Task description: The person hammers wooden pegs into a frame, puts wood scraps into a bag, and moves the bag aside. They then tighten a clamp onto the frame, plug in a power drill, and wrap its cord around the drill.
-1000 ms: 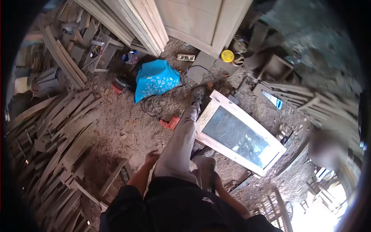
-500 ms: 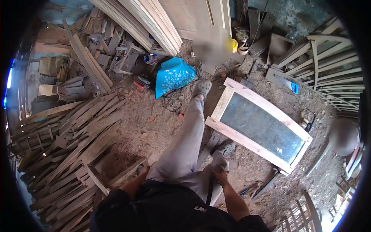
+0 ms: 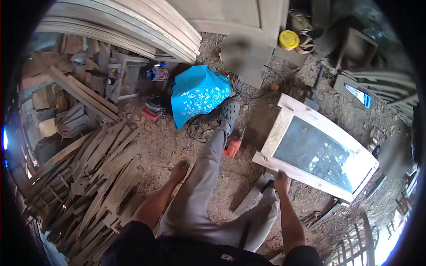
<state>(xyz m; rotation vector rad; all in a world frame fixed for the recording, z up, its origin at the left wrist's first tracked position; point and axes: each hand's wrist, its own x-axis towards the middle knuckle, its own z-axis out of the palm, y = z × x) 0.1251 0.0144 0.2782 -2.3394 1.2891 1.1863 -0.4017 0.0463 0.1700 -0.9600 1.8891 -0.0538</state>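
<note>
My right hand [image 3: 282, 181] is at the near edge of a pale wooden frame [image 3: 306, 175] with a dark glass-like panel [image 3: 313, 148], its fingers against the wood near the left corner. My left hand [image 3: 179, 171] hangs over the dusty floor left of my leg, with no held object visible; its fingers are too small and blurred to read. A red power tool [image 3: 232, 147] lies between my foot and the frame. The blue patterned bag [image 3: 199, 91] sits beyond my shoe.
Wood scraps [image 3: 95, 177] are heaped at the left. Long boards [image 3: 128, 26] stand at the top. A yellow-lidded tub [image 3: 289, 40] is at the upper right, near a handsaw [image 3: 358, 95]. A cable [image 3: 195, 131] lies by my shoe.
My right hand has moved from my knee to the frame's near edge. My left hand has come forward from beside my thigh. The view has shifted, and the red tool now shows fully.
</note>
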